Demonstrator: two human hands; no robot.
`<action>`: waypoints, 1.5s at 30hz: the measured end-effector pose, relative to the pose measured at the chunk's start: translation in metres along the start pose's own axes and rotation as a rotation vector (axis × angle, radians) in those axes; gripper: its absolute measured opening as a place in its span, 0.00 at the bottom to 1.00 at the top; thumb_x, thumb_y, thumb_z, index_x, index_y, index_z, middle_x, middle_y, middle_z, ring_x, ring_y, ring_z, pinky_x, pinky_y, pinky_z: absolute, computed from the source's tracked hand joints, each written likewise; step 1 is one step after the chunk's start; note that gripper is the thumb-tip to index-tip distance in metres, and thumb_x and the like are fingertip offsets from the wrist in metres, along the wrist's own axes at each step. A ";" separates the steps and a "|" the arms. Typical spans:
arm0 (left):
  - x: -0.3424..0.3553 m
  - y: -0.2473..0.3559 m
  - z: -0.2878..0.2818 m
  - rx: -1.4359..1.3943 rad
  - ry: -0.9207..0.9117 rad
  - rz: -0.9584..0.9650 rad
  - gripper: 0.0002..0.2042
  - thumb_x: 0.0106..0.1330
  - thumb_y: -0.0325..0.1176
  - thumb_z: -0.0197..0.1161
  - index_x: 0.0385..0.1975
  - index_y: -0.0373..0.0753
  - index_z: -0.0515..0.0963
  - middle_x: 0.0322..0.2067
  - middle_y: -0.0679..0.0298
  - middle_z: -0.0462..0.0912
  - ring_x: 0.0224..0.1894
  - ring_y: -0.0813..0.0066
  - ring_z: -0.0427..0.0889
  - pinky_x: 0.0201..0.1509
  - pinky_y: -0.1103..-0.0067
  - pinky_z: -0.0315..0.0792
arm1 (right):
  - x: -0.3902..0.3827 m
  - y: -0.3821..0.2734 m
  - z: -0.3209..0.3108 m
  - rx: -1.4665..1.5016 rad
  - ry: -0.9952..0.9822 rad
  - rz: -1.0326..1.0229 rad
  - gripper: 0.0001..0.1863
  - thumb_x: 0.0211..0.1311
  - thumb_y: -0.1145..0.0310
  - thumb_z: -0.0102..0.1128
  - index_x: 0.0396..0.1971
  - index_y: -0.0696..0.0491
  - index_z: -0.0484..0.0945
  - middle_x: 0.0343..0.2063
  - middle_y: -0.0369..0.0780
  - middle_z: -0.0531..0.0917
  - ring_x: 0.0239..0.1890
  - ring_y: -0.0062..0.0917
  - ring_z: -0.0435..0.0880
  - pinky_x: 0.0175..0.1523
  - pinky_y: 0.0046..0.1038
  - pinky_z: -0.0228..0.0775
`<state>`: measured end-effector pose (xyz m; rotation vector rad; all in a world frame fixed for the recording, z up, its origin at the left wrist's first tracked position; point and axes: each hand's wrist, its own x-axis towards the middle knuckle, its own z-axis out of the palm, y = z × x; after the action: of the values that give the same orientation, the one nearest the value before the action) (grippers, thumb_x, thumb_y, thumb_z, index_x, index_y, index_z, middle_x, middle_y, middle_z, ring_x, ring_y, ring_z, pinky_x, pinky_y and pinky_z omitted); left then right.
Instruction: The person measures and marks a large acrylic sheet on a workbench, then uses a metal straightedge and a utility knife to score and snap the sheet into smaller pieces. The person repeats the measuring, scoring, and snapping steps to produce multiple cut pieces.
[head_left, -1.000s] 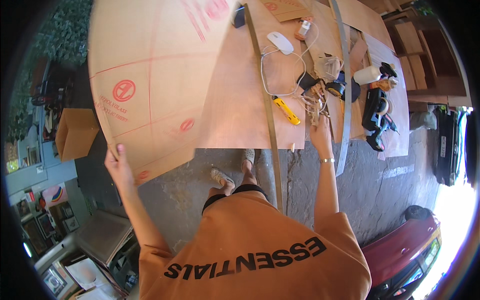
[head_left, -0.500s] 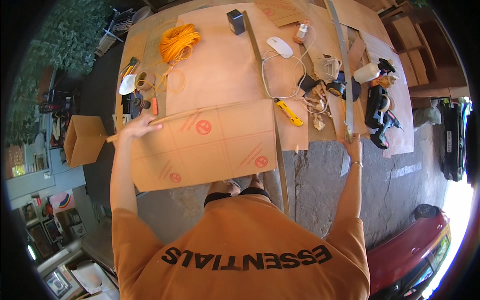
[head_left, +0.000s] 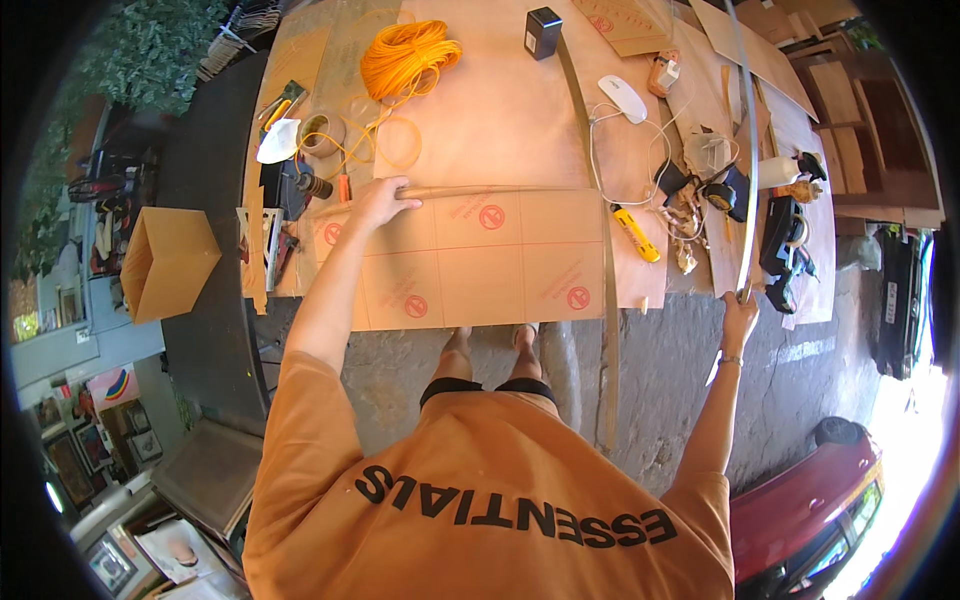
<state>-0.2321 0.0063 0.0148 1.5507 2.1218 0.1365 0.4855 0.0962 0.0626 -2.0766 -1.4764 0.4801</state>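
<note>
Brown sheet (head_left: pixel 470 255): one, flat along the front of the table (head_left: pixel 490 145), its lower edge jutting past the front; four red round marks show on it.
Left hand (head_left: pixel 382 203): one, at the sheet's upper edge and touching it; thumb and forefinger a little apart, and whether they pinch the edge I cannot tell.
Right hand (head_left: pixel 740 318): one, beyond the table's front edge, fingers clamped on the near end of a metal strip.
Metal strips: two; the held strip (head_left: pixel 749 180) runs away across the table's right part, the other strip (head_left: pixel 611 365) lies just beside the sheet's right end and sticks out over the floor.
Behind the sheet: one coil of orange cord (head_left: pixel 408 60), one black box (head_left: pixel 543 33), one white mouse (head_left: pixel 623 99).
Between sheet and held strip: one yellow cutter (head_left: pixel 636 233).
Right end: one white bottle (head_left: pixel 778 172).
</note>
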 end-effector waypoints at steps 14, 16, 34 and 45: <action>0.005 -0.003 0.006 -0.047 0.176 0.257 0.16 0.65 0.46 0.70 0.44 0.41 0.81 0.42 0.58 0.85 0.45 0.57 0.83 0.49 0.64 0.75 | -0.285 -0.169 0.073 0.162 0.113 0.015 0.09 0.53 0.79 0.63 0.26 0.56 0.69 0.21 0.32 0.67 0.25 0.19 0.64 0.30 0.29 0.58; 0.000 -0.002 0.016 -0.038 0.404 0.381 0.13 0.66 0.41 0.68 0.45 0.42 0.81 0.48 0.59 0.83 0.50 0.57 0.81 0.54 0.65 0.74 | -0.332 -0.183 0.089 0.117 0.093 -0.006 0.11 0.51 0.78 0.65 0.25 0.56 0.68 0.21 0.32 0.67 0.25 0.19 0.64 0.29 0.30 0.58; -0.008 -0.014 0.058 -0.183 0.410 0.692 0.13 0.69 0.33 0.63 0.51 0.39 0.77 0.59 0.55 0.77 0.64 0.52 0.73 0.70 0.57 0.64 | -0.545 -0.152 0.193 -0.019 -0.133 -0.068 0.15 0.41 0.71 0.72 0.30 0.54 0.77 0.25 0.42 0.79 0.31 0.42 0.78 0.36 0.43 0.70; 0.041 -0.019 0.032 -0.085 0.716 0.661 0.12 0.64 0.33 0.68 0.45 0.38 0.78 0.52 0.53 0.79 0.57 0.51 0.76 0.60 0.59 0.69 | -0.573 -0.131 0.190 -0.170 -0.084 -0.079 0.19 0.39 0.69 0.76 0.31 0.53 0.75 0.26 0.40 0.81 0.30 0.40 0.78 0.34 0.42 0.64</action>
<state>-0.2434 0.0306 -0.0341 2.3298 1.9077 1.1351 0.0867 -0.3685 -0.0201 -2.1399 -1.6945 0.4292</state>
